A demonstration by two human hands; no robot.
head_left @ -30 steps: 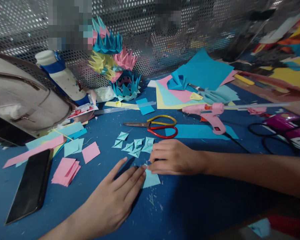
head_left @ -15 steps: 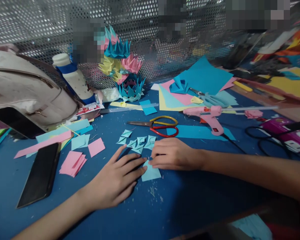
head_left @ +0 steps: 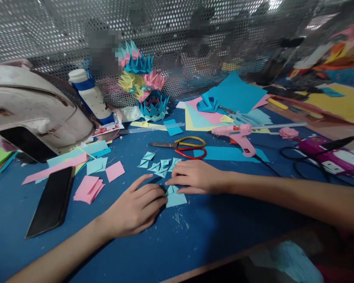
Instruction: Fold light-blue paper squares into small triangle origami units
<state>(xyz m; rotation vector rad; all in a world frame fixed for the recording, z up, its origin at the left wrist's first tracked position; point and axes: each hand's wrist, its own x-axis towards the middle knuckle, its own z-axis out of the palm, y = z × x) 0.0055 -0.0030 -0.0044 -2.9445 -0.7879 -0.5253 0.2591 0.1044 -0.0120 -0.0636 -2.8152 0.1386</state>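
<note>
A small light blue square of paper point(head_left: 176, 199) lies on the blue tabletop, its top corners folded in. My left hand point(head_left: 135, 208) holds the paper's left edge with its curled fingers, the index finger lifted off and pointing forward. At the upper edge, my right hand point(head_left: 199, 176) is closed, its fingertips pressing on the folded part and partly covering it. Just beyond my fingers are several small folded light blue paper pieces point(head_left: 161, 168). Scissors point(head_left: 177, 146) with one yellow and one red handle rest behind these pieces.
Pink paper squares point(head_left: 88, 189) and a black phone point(head_left: 51, 200) lie at left, near a white bag point(head_left: 41, 106) and a bottle point(head_left: 90, 96). Folded-paper flowers point(head_left: 144, 78) stand at the back. A pink glue gun point(head_left: 234, 135) and a purple power strip point(head_left: 326, 155) are at right.
My right fingers have moved left along the paper's upper edge, and a folded flap now shows there. My left index finger has bent slightly. The camera view has shifted a little.
</note>
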